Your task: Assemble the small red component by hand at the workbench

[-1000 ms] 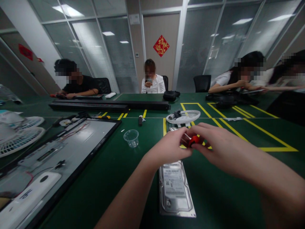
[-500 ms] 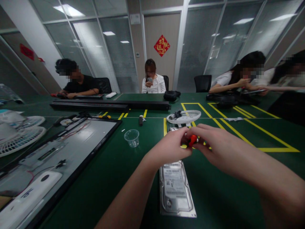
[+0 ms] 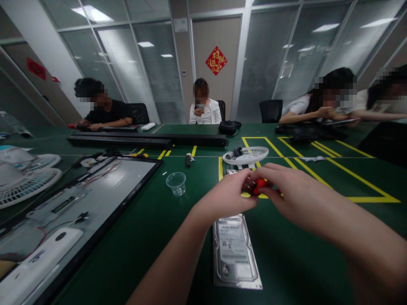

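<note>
Above the far end of a silver hard drive [image 3: 233, 250], my two hands come together with bent fingers. My right hand [image 3: 288, 186] is closed on a small red object [image 3: 260, 185] with a dark part; its kind is mostly hidden by fingers. Close against its left side is my left hand [image 3: 230, 192], fingers curled, and what they hold cannot be made out. The hard drive lies label up on the green table [image 3: 178, 245], below my wrists. To the left stands a clear plastic cup [image 3: 176, 184].
A disassembled flat panel [image 3: 121, 186] and a white device [image 3: 47, 267] lie left, by white fan grilles [image 3: 28, 186]. Another white grille [image 3: 251, 155] holds dark parts beyond my hands. Long black bars [image 3: 149, 140] lie farther back. Several people sit around the table.
The red object has turned slightly between my fingers and shows a little more. My right hand has shifted very slightly; the hard drive and cup stay put.
</note>
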Demonstrator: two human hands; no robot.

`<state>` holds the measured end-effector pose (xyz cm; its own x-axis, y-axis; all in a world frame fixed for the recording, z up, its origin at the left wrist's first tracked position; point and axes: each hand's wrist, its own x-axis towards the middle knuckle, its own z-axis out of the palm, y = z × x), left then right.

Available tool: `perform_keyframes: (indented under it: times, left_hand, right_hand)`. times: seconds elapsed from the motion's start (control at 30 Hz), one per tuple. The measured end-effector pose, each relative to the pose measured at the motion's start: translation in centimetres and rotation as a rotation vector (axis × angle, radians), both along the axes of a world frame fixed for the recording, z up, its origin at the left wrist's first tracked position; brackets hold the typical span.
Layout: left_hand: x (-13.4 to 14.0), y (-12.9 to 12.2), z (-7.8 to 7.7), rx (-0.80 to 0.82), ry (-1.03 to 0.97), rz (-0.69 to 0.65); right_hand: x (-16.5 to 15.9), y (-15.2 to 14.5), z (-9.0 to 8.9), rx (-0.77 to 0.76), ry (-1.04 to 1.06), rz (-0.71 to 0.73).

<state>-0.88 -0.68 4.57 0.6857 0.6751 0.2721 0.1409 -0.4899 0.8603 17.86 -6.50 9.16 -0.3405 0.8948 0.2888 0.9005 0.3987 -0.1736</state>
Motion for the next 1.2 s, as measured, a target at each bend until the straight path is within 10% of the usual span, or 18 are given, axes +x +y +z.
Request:
perform_keyframes:
  times: [1.2]
  left_hand:
    - [-0.03,0.26,-0.26,0.076,0.086,-0.015]
  right_hand:
    - [-0.06,0.03,0.03,-0.011,-0.054,-0.095]
